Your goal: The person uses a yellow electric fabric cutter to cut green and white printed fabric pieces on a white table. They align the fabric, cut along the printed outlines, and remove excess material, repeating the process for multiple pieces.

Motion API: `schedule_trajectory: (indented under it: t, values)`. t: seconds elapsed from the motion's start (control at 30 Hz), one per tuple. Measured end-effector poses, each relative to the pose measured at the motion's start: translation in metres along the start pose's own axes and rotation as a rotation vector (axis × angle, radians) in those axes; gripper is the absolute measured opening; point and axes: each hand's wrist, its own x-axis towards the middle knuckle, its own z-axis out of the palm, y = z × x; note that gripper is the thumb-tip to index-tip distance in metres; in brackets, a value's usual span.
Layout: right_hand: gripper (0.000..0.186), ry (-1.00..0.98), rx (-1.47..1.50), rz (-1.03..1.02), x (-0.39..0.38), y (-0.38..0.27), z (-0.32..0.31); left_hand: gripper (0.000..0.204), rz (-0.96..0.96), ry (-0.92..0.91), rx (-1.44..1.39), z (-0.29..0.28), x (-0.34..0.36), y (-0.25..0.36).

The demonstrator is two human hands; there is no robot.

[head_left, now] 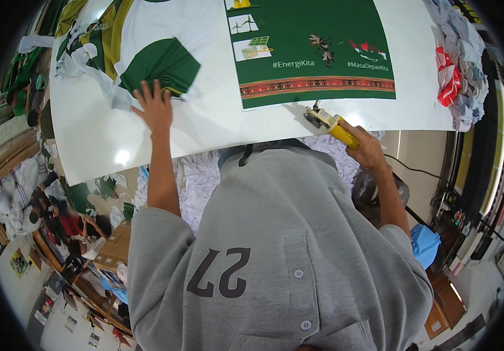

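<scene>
We look into a crowded room, with people [91,241] and boxes [113,250] off to the left and loose white cloth [196,182] heaped below the table [217,121], whose white top is flat and shiny. On it a printed green sheet [299,44] lies spread face up, likely so its edges stay straight. Scraps [469,88] crowd the right end, perhaps kept there to be out of the way. At the left, beside olive garments [109,44], lies the green cloth [161,64]; the left hand [155,108] rests on its near edge, fingers spread and gripping nothing, which would keep it from sliding. The right hand [368,147] is wrapped around a yellow tool [341,131], its metal head forward near the sheet, probably for firm control; whether it touches the table, we cannot tell. A thin black cord [417,170] trails behind the wrist.
</scene>
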Motion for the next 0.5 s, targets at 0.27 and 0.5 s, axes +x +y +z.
schedule_trajectory:
  t: [0.27,0.5]
  values:
    - [0.085,-0.044,-0.094,-0.089,0.025,0.054,-0.037,0.074,-0.347,0.079,-0.257,-0.032,-0.094,0.088]
    - [0.089,-0.073,-0.132,-0.205,0.053,0.053,-0.041,0.084,-0.64,-0.071,-0.292,-0.042,-0.16,0.14]
